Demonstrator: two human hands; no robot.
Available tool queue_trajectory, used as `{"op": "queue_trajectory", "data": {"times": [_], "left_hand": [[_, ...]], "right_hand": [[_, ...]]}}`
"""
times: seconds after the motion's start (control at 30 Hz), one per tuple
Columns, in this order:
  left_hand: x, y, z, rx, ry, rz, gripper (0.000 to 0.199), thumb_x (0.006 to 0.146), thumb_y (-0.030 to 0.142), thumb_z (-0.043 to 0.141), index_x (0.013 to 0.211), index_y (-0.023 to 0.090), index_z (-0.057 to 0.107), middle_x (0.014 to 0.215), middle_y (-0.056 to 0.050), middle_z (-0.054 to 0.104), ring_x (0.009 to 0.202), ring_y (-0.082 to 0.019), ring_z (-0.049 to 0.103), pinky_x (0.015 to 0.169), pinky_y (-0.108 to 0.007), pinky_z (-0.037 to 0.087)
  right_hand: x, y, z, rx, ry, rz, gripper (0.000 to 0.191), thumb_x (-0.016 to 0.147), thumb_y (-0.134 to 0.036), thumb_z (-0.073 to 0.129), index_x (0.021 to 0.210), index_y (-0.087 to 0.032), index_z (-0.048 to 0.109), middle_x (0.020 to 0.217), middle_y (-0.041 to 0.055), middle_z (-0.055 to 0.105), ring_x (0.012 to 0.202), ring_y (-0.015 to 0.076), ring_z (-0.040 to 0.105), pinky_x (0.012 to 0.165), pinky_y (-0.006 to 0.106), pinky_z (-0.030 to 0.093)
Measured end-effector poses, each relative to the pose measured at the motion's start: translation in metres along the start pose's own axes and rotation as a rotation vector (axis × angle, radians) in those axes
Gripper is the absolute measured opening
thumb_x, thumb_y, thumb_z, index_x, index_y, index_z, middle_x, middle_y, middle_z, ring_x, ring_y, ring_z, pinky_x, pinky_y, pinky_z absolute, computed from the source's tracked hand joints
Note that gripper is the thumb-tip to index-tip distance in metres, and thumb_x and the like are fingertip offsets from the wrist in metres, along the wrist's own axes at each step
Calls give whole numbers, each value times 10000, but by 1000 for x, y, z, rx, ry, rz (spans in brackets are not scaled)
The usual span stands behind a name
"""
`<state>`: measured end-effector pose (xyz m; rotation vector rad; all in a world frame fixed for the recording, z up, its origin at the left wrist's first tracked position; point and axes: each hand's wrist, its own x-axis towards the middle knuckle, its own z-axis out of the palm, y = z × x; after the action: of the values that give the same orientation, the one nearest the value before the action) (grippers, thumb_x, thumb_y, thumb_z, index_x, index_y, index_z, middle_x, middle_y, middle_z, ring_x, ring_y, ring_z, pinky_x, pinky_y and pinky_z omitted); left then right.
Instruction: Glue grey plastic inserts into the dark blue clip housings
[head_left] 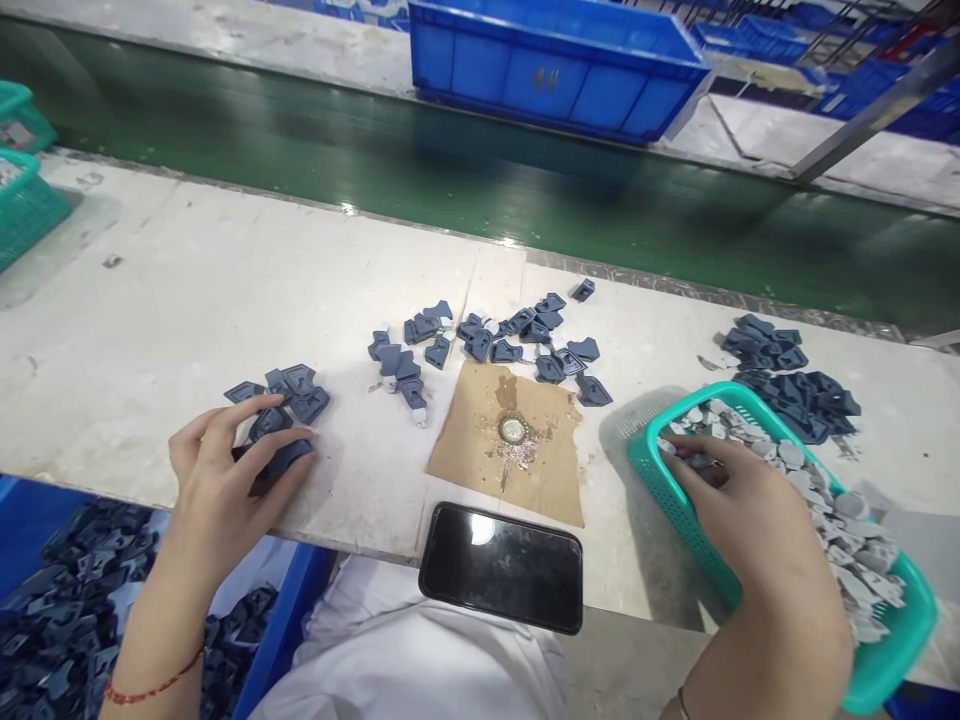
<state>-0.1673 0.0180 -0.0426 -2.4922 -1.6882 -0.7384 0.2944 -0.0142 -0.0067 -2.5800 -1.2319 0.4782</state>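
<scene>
At the table's left front, my left hand (229, 465) is curled over a small pile of dark blue-grey plastic parts (306, 402). Its thumb and fingers close round one dark part (283, 458). My right hand (750, 505) reaches into a teal basket (896, 680) of light grey plastic pieces (851, 505); the thumb and fingertips pinch a light grey piece (667, 446) by the near left rim. Between the hands, more dark parts (478, 342) lie scattered, several with light pieces on them. A small round cap-like dish (514, 430) sits on brown paper (469, 445).
A black phone (502, 568) lies across the front edge. Below left stands a blue bin (281, 620) of dark parts. More dark parts (802, 400) are heaped behind the basket. A green conveyor belt (300, 150) runs beyond the table, with a large blue crate (547, 75) behind it.
</scene>
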Motion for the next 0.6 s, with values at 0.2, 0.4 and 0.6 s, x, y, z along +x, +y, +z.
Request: {"op": "queue_trajectory", "data": {"times": [0.2,0.4,0.6], "left_hand": [[3,34,0,-289,191,-43,270,904,150,772,1133,288,738,1109,-26,777,961,-273,729,840,-412,581],[17,90,19,-928,-25,-375,223,1028,310,641,1227,244,717,1035,-38,775,869,-193,717,802,-323,588],[38,123,37,-1418,-267,-533,255,993,308,684,1241,245,692,1072,-40,745,886,-148,697,788,-261,578]], "right_hand": [[-5,2,1,176,162,-21,532,748,-732,674,937,-253,810,767,119,701,633,297,604,528,407,397],[-21,-13,-1,668,258,-9,352,635,-524,927,869,-279,833,833,82,773,746,296,694,556,404,507],[-36,-36,11,1206,69,-237,319,736,-431,909,1014,-291,841,721,26,732,709,226,722,562,341,560]]}}
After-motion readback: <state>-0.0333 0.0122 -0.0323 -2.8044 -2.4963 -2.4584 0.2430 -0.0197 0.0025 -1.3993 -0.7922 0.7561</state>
